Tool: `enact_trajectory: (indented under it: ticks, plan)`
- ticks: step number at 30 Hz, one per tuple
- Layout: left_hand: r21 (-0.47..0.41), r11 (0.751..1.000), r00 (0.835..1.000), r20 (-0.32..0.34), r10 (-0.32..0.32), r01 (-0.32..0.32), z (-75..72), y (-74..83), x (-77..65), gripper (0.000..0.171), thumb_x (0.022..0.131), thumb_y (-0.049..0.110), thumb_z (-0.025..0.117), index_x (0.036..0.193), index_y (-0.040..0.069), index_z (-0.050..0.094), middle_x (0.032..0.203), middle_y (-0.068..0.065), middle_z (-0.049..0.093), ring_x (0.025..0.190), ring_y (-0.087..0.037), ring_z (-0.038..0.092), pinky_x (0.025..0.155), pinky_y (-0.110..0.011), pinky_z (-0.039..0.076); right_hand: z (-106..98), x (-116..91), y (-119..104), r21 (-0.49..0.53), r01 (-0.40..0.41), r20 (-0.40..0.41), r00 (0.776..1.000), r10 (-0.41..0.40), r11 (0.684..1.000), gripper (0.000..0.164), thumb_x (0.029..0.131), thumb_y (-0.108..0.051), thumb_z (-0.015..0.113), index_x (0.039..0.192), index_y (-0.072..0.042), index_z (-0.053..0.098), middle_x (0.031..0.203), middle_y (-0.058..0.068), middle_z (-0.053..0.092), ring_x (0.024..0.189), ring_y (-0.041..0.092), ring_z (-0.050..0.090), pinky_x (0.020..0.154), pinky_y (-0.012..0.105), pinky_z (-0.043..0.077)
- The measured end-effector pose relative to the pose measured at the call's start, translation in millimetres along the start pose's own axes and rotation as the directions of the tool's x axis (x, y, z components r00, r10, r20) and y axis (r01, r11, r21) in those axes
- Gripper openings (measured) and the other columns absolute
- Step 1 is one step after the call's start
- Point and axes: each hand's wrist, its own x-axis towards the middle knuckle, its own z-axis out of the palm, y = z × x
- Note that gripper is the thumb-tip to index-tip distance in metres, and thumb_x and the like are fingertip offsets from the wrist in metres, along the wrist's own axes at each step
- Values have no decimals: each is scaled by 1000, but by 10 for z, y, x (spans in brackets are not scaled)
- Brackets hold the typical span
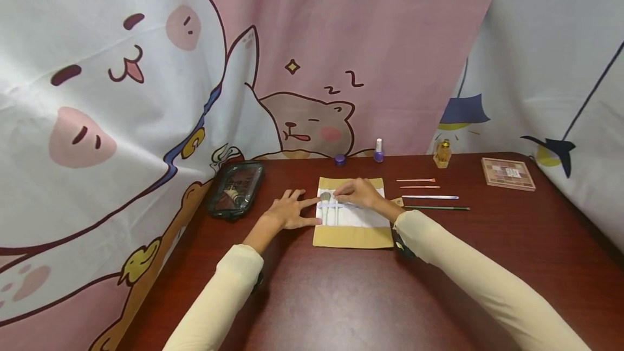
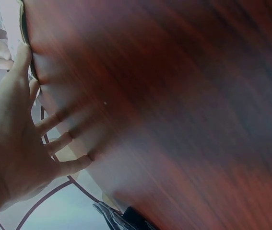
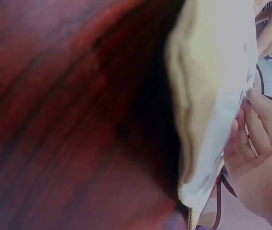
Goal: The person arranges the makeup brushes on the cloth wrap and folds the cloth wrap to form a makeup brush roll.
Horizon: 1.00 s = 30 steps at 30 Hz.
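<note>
A yellow fabric brush roll (image 1: 353, 237) with a white inside lies unfolded on the table. At its left side a makeup brush (image 1: 325, 197) with grey bristles is tucked under a strap, and a second, pale brush (image 1: 336, 215) lies beside it. My left hand (image 1: 287, 212) is spread flat, its thumb and index finger touching the roll's left edge; the left wrist view shows the other fingers straight on the wood. The right hand (image 1: 359, 194) reaches over the roll and pinches the pale brush near its top. In the right wrist view its fingertips (image 3: 251, 96) are bent together, the brush mostly hidden.
Right of the roll lie several slim brushes (image 1: 431, 197). Farther right are a perfume bottle (image 1: 442, 155) and an eyeshadow palette (image 1: 508, 174). Purple nail polish (image 1: 378, 153) and a small purple jar (image 1: 339, 160) stand behind. A clear black-edged pouch (image 1: 236, 188) lies left.
</note>
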Motion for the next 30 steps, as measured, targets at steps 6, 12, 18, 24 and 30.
enact_trajectory:
  ticks: [6,12,18,24,30]
  plan:
    - [2,1000,1000,11,-4,4,17,1,1,80,93,82,44,162,46,30,169,-11,25,152,-38,23,111,-63,38,-18,-54,1,-16,46,-20,999,-46,999,20,89,-7,81,107,-1,80,109,14,78,96,31,76,83,42,60]
    - [1,1000,1000,24,-12,12,49,-13,42,81,91,84,43,162,47,28,169,-10,24,153,-37,21,112,-63,36,-145,-120,-40,-23,19,-40,999,-20,1000,25,90,-9,81,114,0,78,112,15,77,100,35,75,87,48,59]
    - [6,1000,1000,16,-11,11,28,-4,20,81,91,84,44,162,48,29,169,-9,26,153,-36,23,111,-62,38,-365,-235,-57,-25,15,-70,997,-17,1000,25,90,-9,82,114,-2,79,109,13,78,99,34,76,88,50,58]
    - [-2,1000,1000,-12,10,-10,-4,18,-25,80,92,83,44,162,46,31,168,-10,27,153,-37,24,109,-63,40,-592,-398,0,-41,37,-94,995,-41,998,25,90,-10,82,113,-2,79,107,13,78,94,31,77,80,47,61]
    - [-16,1000,1000,-21,15,-15,10,10,-23,81,92,83,47,162,45,32,168,-10,27,152,-38,25,108,-64,41,-813,-594,55,-64,-21,-94,995,15,998,26,92,-12,80,116,-4,78,108,13,78,99,33,76,78,47,61]
